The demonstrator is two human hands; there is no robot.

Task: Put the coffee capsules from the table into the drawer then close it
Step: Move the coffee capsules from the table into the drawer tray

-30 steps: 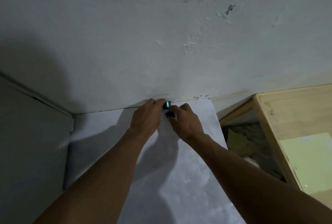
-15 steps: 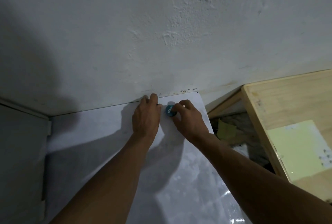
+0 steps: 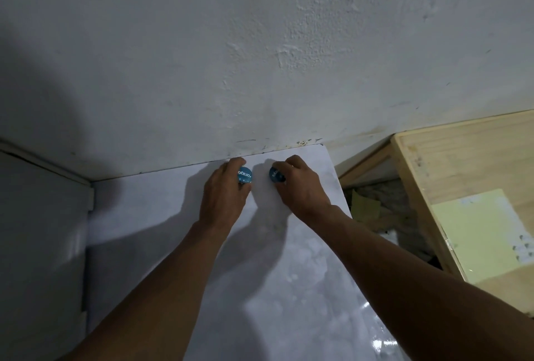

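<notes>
Two blue round coffee capsules: rear of white desk.
Left hand: fingers clamp one.
Right hand: fingers clamp other.

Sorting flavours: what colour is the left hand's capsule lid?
The capsule lid is blue, white lettering; head view.

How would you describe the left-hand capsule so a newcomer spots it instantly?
Start at the white table where its far edge meets the wall. There the left hand and right hand each pinch a blue-lidded coffee capsule. The left capsule shows its white lettering whole; the right capsule is partly hidden by fingers.
</notes>
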